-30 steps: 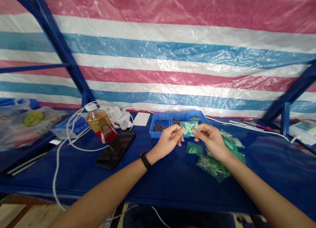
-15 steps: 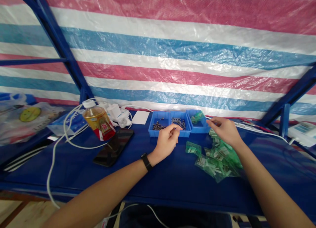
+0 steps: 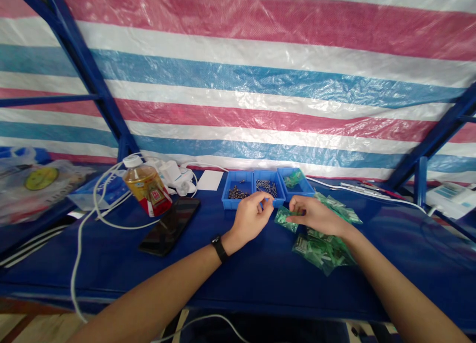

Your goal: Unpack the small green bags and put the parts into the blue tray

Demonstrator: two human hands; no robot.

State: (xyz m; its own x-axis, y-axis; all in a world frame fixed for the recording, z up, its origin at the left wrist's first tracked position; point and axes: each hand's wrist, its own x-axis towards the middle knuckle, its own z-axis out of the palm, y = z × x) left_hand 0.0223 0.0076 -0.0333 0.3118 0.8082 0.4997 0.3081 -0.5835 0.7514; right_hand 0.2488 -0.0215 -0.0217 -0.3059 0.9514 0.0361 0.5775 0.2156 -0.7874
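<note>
My right fingers (image 3: 295, 203) are closed on one green plastic packet (image 3: 284, 220), just beside a heap of like packets (image 3: 323, 250) on the bench (image 3: 111, 263). My left fingers (image 3: 262, 201) are pinched shut, any contents too small to tell, near three blue trays (image 3: 230, 204).

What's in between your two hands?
A small green plastic packet sits between the left hand and the right hand, as the head view shows.
</note>
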